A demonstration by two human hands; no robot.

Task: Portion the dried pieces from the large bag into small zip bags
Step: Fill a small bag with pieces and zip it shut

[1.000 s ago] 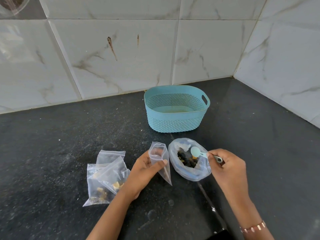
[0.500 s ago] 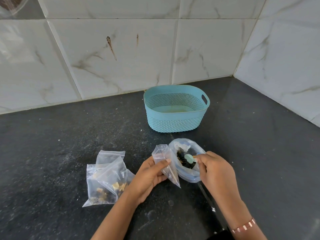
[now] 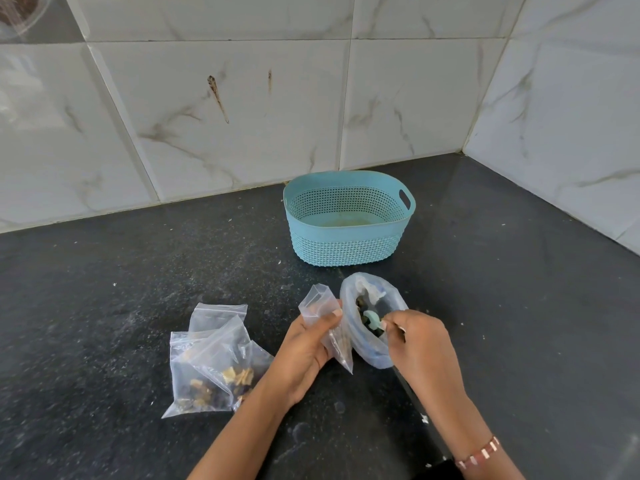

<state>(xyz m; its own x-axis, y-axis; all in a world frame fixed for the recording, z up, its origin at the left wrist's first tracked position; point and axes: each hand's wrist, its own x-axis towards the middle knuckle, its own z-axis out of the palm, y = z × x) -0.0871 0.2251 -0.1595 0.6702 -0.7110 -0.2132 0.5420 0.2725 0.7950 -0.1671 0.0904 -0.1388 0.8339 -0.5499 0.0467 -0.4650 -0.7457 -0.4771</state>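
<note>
While the left hand (image 3: 304,355) pinches a small zip bag (image 3: 323,320) by its side, thumb across the plastic, the right hand (image 3: 420,344) curls its fingers round the handle of a pale green scoop (image 3: 373,320). Its bowl sits down inside the large bag (image 3: 370,351), among the dark dried pieces (image 3: 363,308). Both bags touch, mouths up, on the black counter (image 3: 104,306). To the left lies a pile of filled zip bags (image 3: 211,362) holding tan and dark bits. Behind stands a blue basket (image 3: 346,244) near the tiled wall (image 3: 242,116). A bracelet (image 3: 479,452) circles the right wrist.
</note>
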